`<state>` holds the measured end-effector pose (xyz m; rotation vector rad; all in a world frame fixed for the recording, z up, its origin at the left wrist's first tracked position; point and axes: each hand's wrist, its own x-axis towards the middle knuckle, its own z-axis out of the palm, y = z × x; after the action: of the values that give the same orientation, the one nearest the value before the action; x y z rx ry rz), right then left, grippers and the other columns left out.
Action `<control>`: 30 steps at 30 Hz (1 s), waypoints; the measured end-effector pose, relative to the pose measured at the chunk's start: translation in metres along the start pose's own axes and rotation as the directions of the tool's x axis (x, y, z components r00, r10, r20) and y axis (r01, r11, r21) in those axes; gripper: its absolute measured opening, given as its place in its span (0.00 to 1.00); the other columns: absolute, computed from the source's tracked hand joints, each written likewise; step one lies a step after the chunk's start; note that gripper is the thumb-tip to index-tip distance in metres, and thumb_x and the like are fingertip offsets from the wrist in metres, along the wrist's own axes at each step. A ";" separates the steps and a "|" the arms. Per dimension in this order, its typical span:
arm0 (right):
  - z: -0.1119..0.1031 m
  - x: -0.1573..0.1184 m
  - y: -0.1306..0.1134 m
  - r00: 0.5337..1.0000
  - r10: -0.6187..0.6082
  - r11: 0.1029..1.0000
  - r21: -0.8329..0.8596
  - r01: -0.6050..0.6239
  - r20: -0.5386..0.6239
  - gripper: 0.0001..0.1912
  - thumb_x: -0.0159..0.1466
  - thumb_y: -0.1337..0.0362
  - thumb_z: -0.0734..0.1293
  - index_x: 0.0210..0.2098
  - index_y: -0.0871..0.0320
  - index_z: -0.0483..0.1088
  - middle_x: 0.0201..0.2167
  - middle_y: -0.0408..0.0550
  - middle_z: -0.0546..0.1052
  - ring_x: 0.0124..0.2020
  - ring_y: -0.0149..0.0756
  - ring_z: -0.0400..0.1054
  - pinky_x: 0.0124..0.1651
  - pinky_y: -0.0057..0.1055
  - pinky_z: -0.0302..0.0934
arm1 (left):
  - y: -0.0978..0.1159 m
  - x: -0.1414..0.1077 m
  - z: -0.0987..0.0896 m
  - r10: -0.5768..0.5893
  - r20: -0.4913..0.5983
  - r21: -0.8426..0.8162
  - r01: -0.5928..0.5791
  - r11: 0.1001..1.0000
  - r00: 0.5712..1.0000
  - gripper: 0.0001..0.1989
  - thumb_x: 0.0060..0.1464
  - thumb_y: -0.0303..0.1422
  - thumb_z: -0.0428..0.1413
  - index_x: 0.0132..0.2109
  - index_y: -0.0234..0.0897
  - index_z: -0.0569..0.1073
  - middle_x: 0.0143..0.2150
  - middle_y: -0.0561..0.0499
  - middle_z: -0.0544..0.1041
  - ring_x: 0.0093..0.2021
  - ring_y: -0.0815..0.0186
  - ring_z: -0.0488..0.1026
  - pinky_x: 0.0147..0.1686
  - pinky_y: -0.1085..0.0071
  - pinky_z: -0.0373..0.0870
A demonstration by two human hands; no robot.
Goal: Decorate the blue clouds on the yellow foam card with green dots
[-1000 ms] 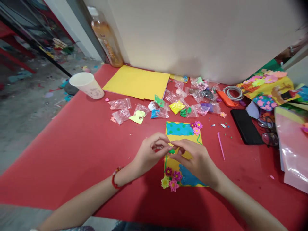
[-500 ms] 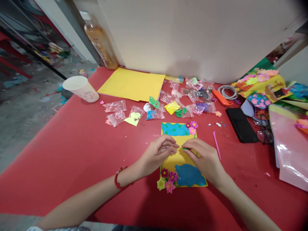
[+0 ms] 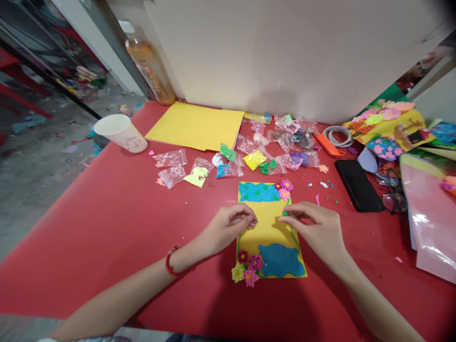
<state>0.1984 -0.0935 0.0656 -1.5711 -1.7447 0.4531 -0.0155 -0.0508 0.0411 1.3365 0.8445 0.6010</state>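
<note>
Between the thumb and fingertips of my right hand [image 3: 317,228] is a small green piece of clay [image 3: 285,213], held above the right edge of a yellow card [image 3: 269,221]. My left hand [image 3: 231,225] hovers at the card's left side, fingers curled in and thumb against them; what they may hold is hidden. The card bears a blue clay panel with green dots [image 3: 259,192] at its top and a blue clay patch [image 3: 280,260] at its bottom. Clay flowers sit at the upper right [image 3: 284,189] and lower left [image 3: 250,266]. A thin green line runs down the right side.
Several small bags of coloured clay [image 3: 254,160] lie behind the card. A yellow sheet [image 3: 195,124], paper cup [image 3: 121,133] and drink bottle [image 3: 151,71] stand at the back left. To the right are a phone [image 3: 358,185], glasses [image 3: 394,202], a pink tool [image 3: 318,199] and an orange object [image 3: 329,146].
My right hand has moved right with the green clay, away from my left hand, and now covers most of the pink tool. My left hand has drawn slightly left, its fingers curling in more.
</note>
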 end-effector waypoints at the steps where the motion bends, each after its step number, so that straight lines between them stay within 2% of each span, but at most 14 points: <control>1: -0.001 0.001 -0.002 1.000 -0.019 1.000 0.002 0.019 -0.013 0.05 0.57 0.61 0.69 0.28 0.55 0.76 0.25 0.44 0.79 0.25 0.34 0.74 0.30 0.30 0.70 | 0.002 0.001 0.000 -0.005 0.000 -0.007 0.005 1.000 1.000 0.08 0.55 0.34 0.54 0.35 0.33 0.72 0.33 0.47 0.77 0.36 0.66 0.75 0.38 0.69 0.72; 5: -0.004 0.007 -0.008 0.980 -0.200 0.980 -0.010 0.200 0.008 0.08 0.62 0.68 0.64 0.33 0.54 0.76 0.33 0.44 0.81 0.34 0.34 0.76 0.39 0.32 0.71 | 0.015 0.012 0.006 -0.045 0.012 -0.105 0.046 0.993 0.999 0.10 0.51 0.35 0.58 0.37 0.32 0.74 0.33 0.48 0.78 0.34 0.68 0.75 0.37 0.70 0.72; 7: -0.001 0.008 -0.010 0.964 -0.267 0.963 -0.014 0.267 0.012 0.10 0.62 0.70 0.63 0.37 0.54 0.76 0.36 0.44 0.81 0.38 0.34 0.75 0.42 0.33 0.71 | 0.022 0.019 0.012 -0.081 0.064 -0.190 0.092 0.978 0.995 0.11 0.49 0.35 0.61 0.38 0.32 0.75 0.32 0.49 0.78 0.32 0.69 0.75 0.35 0.71 0.72; 9: 0.003 0.008 -0.012 0.962 -0.272 0.962 -0.038 0.272 -0.014 0.10 0.62 0.69 0.64 0.39 0.53 0.75 0.36 0.44 0.80 0.39 0.35 0.75 0.43 0.34 0.71 | 0.029 0.025 0.018 -0.110 0.130 -0.272 0.142 0.952 0.985 0.12 0.46 0.36 0.63 0.34 0.31 0.75 0.28 0.50 0.78 0.29 0.69 0.75 0.33 0.71 0.73; 12: 0.005 0.005 -0.012 0.966 -0.256 0.964 -0.081 0.252 -0.040 0.10 0.62 0.68 0.65 0.40 0.52 0.75 0.37 0.45 0.80 0.39 0.35 0.75 0.43 0.35 0.70 | 0.033 0.032 0.024 -0.141 0.169 -0.335 0.191 0.923 0.975 0.14 0.41 0.37 0.66 0.31 0.31 0.74 0.23 0.53 0.76 0.23 0.71 0.73 0.29 0.73 0.72; 16: -0.006 -0.002 -0.005 0.962 -0.271 0.957 -0.101 0.273 0.033 0.15 0.63 0.64 0.65 0.50 0.52 0.70 0.43 0.48 0.79 0.43 0.37 0.74 0.44 0.35 0.70 | 0.030 0.035 0.022 -0.139 0.183 -0.331 0.194 0.923 0.973 0.13 0.42 0.34 0.66 0.30 0.33 0.71 0.22 0.53 0.76 0.23 0.72 0.73 0.29 0.73 0.72; 18: -0.013 -0.010 0.000 0.968 -0.247 0.960 -0.125 0.252 0.053 0.16 0.64 0.63 0.64 0.51 0.53 0.68 0.44 0.49 0.79 0.43 0.36 0.74 0.44 0.35 0.70 | 0.027 0.036 0.017 -0.134 0.156 -0.297 0.176 0.938 0.979 0.11 0.43 0.32 0.64 0.29 0.33 0.70 0.24 0.52 0.76 0.25 0.71 0.74 0.31 0.72 0.72; 20: -0.014 -0.021 0.004 0.962 -0.251 0.953 -0.146 0.264 0.103 0.13 0.64 0.65 0.62 0.48 0.53 0.70 0.39 0.47 0.80 0.39 0.34 0.75 0.41 0.32 0.71 | 0.023 0.036 0.011 -0.134 0.082 -0.242 0.150 0.959 0.988 0.08 0.42 0.30 0.63 0.28 0.33 0.71 0.30 0.50 0.77 0.29 0.70 0.75 0.33 0.71 0.73; 22: -0.009 -0.035 0.008 0.925 -0.304 0.920 -0.181 0.347 0.228 0.12 0.65 0.67 0.60 0.45 0.56 0.71 0.38 0.46 0.80 0.38 0.33 0.75 0.40 0.30 0.71 | 0.019 0.037 0.003 -0.121 -0.013 -0.168 0.118 0.979 0.993 0.08 0.41 0.28 0.63 0.26 0.33 0.70 0.34 0.49 0.77 0.32 0.70 0.75 0.34 0.72 0.72; 24: 0.002 -0.049 0.011 0.865 -0.380 0.831 -0.289 0.475 0.327 0.15 0.66 0.71 0.57 0.48 0.59 0.71 0.45 0.49 0.78 0.44 0.36 0.74 0.44 0.35 0.70 | 0.017 0.038 -0.003 -0.095 -0.074 -0.094 0.088 0.992 0.993 0.08 0.40 0.28 0.63 0.24 0.32 0.69 0.33 0.49 0.75 0.30 0.72 0.73 0.31 0.74 0.71; 25: 0.009 -0.055 0.012 0.850 -0.404 0.782 -0.354 0.512 0.337 0.17 0.66 0.71 0.55 0.49 0.61 0.70 0.47 0.50 0.77 0.46 0.38 0.73 0.45 0.37 0.69 | 0.016 0.039 -0.006 -0.077 -0.090 -0.064 0.072 0.995 0.993 0.09 0.39 0.28 0.63 0.23 0.32 0.69 0.31 0.50 0.74 0.28 0.73 0.72 0.28 0.76 0.70; 27: 0.019 -0.063 0.015 0.847 -0.384 0.730 -0.441 0.522 0.367 0.19 0.66 0.73 0.55 0.52 0.63 0.68 0.51 0.51 0.75 0.49 0.39 0.71 0.48 0.39 0.68 | 0.016 0.040 -0.010 -0.041 -0.098 -0.019 0.040 0.999 0.994 0.10 0.39 0.28 0.63 0.22 0.32 0.67 0.29 0.52 0.73 0.24 0.77 0.68 0.24 0.79 0.67; 30: 0.025 -0.062 0.020 0.849 -0.354 0.702 -0.488 0.518 0.393 0.19 0.66 0.73 0.54 0.53 0.63 0.67 0.53 0.50 0.73 0.51 0.39 0.70 0.50 0.40 0.66 | 0.018 0.039 -0.014 0.002 -0.094 0.022 0.000 1.000 0.996 0.12 0.39 0.28 0.63 0.22 0.33 0.65 0.26 0.54 0.72 0.21 0.78 0.66 0.21 0.80 0.64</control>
<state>0.1939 -0.1440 0.0178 -1.4278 -2.5697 -0.1458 -0.0021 -0.0087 0.0510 1.3367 0.9291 0.6610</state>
